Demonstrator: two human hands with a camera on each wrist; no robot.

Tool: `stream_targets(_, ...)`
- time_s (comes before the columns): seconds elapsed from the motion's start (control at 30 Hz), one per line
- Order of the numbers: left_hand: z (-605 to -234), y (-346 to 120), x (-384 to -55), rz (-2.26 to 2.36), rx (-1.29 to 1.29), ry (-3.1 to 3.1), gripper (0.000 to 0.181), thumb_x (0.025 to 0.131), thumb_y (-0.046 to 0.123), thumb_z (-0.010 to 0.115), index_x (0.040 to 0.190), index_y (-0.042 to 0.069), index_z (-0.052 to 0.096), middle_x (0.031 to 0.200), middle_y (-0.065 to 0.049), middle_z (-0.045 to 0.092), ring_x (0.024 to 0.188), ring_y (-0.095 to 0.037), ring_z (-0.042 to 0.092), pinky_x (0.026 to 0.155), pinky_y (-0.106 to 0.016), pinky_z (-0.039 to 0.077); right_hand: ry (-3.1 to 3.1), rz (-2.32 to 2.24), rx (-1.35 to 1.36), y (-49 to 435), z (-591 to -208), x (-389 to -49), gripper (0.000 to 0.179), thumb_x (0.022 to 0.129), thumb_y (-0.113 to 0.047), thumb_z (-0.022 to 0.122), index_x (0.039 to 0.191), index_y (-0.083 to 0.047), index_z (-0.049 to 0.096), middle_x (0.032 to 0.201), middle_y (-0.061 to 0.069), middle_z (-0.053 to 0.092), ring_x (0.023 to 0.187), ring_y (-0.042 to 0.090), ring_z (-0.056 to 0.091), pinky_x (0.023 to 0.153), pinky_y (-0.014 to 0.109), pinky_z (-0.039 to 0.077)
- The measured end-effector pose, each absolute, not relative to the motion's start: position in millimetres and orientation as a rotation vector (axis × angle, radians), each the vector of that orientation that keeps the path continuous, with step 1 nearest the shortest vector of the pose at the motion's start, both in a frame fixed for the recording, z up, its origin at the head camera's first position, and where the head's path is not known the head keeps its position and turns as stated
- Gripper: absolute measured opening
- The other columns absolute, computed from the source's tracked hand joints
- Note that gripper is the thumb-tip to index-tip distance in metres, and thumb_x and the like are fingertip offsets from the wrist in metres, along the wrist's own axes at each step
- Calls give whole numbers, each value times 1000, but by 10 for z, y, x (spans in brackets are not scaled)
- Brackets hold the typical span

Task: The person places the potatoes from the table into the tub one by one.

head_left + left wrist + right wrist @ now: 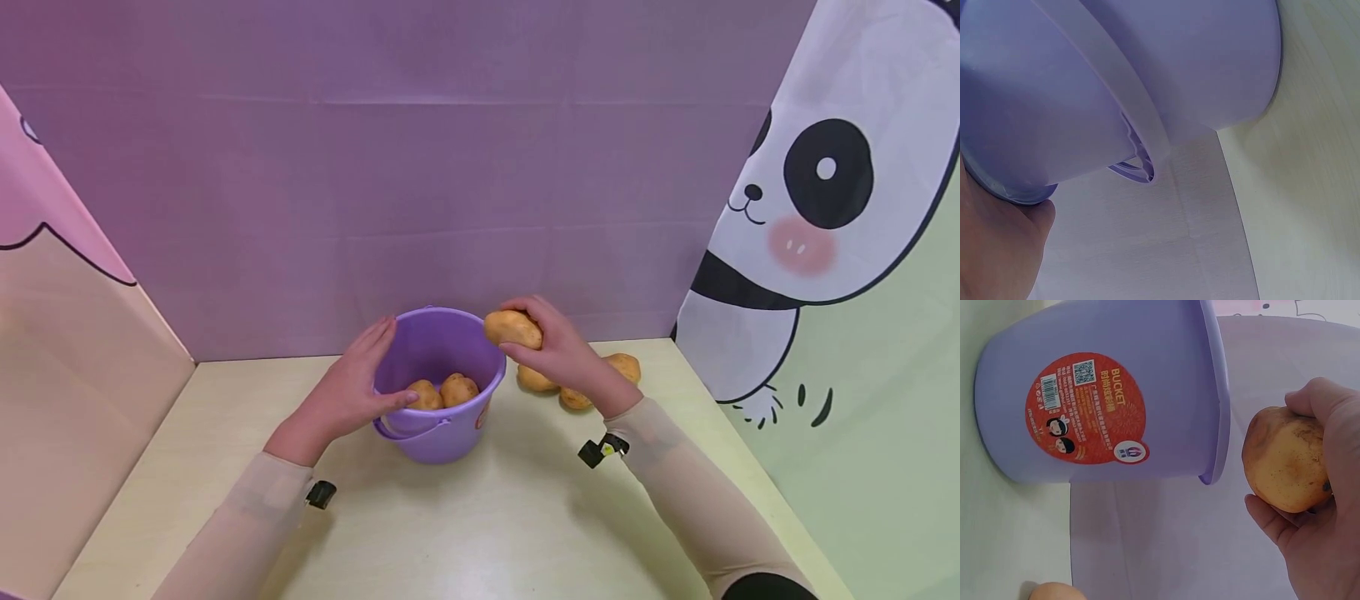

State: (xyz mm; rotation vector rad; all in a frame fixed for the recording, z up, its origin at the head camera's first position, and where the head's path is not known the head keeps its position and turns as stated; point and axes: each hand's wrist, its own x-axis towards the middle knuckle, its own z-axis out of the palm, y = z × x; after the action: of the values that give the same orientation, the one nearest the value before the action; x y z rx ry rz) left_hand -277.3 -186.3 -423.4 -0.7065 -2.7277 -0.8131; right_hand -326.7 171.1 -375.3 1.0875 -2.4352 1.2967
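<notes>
A purple bucket [438, 446] stands upright on the table, with two potatoes [458, 389] visible inside it. My left hand [352, 387] holds the bucket's rim at the left, its thumb reaching over the near edge. In the left wrist view, part of that hand [1000, 250] shows at the rim. My right hand [553, 346] grips another potato [512, 330] just beside the bucket's right rim. The right wrist view shows this potato [1288, 459] between thumb and fingers, level with the bucket's mouth.
Several more potatoes [624, 367] lie on the table behind my right wrist. The bucket's handle [412, 433] hangs down on the near side. A purple backdrop [450, 167] rises behind the table [450, 542], and a panda-printed panel [825, 350] borders the right side.
</notes>
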Motion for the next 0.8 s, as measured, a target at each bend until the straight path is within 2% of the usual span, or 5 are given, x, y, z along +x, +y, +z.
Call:
stream_targets(0.2,-4235,-1858,-2773,-808,-704,-2730,120,92,58,85,173,-5,22,183,-20,18,169,-41,15,132,-65,24,-2460,1316,1095,1631,-3750,-3306,50,101,-18,83,147,-12,63,137,5,64,111,23,66,95,41,59)
stream_targets(0.53,-4219,-1875,-2771,-809,-708,-2725,116,94,52,86,173,-6,23,182,-21,19,169,-42,15,133,-65,22,-2435,1249,1170,1486,-3737,-3402,50,101,-16,83,146,-8,63,132,8,65,107,24,65,91,40,57)
stream_targets(0.8,-4206,-1869,-2765,-802,-700,-2737,118,94,58,84,173,-5,23,183,-21,19,169,-42,15,132,-65,23,-2473,1246,1188,1397,-3706,-3439,50,103,-23,81,148,-12,63,132,4,65,110,22,65,93,40,57)
